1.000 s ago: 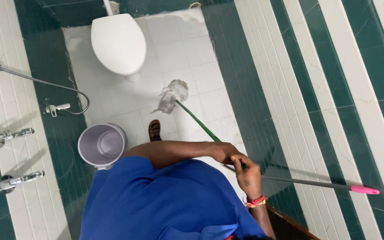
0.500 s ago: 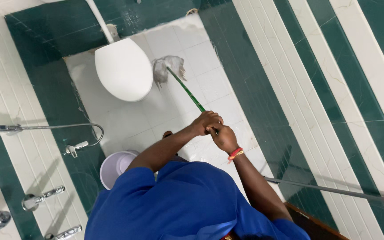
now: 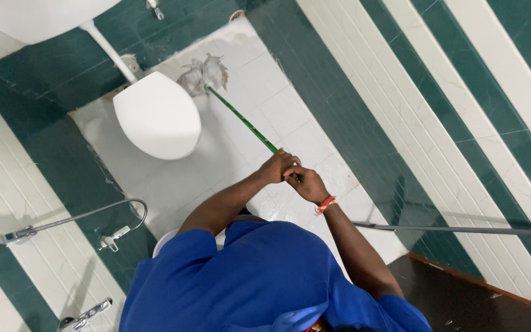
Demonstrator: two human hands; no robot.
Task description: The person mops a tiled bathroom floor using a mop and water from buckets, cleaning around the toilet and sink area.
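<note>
Above the white floor tiles [image 3: 290, 117], both hands, left hand [image 3: 278, 167] and right hand [image 3: 305, 183], are wrapped tight around the green mop handle [image 3: 241, 120], touching each other. Its grey stringy mop head [image 3: 205, 74] lies on the floor just beside the white toilet [image 3: 155, 117], near the green wall tiles [image 3: 50, 67].

Green mop handle [image 3: 241, 118]; white toilet [image 3: 157, 116]; green-white striped wall [image 3: 437, 117].

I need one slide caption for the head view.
Both hands, left hand and right hand, grip a green-handled mop beside the toilet.
</note>
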